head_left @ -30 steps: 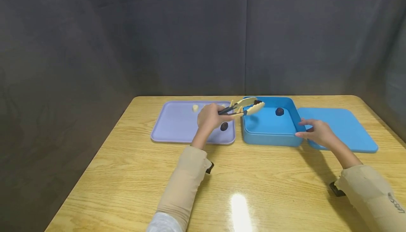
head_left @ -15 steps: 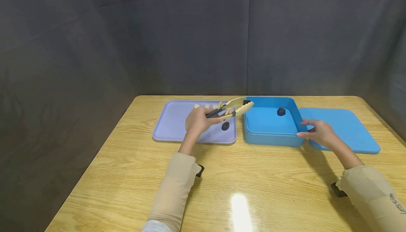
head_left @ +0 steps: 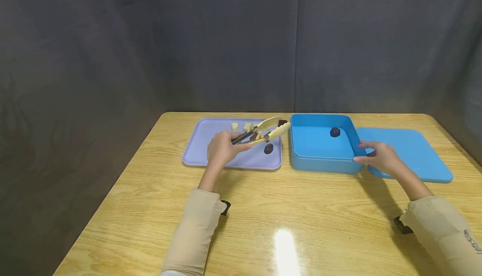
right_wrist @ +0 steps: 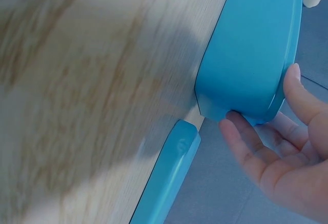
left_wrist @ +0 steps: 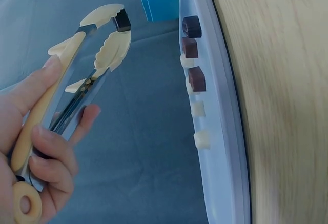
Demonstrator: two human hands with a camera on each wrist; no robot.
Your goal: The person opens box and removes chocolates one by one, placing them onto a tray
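My left hand grips a pair of cream-tipped tongs over the lilac tray. A dark brown piece like a chocolate sits between the tong tips. Below, in the left wrist view, several dark brown pieces and white pieces stand on the tray. My right hand holds the front right corner of an uncovered blue box, its thumb at the rim and fingers against the outer wall. One dark piece lies inside the box, towards the back right.
A flat blue lid lies on the wooden table to the right of the box, behind my right hand. The box stands close beside the tray's right end. A dark curtain hangs behind the table.
My left hand has moved left, carrying the tongs and dark piece from over the box to over the tray's right part. The right hand stays at the box corner.
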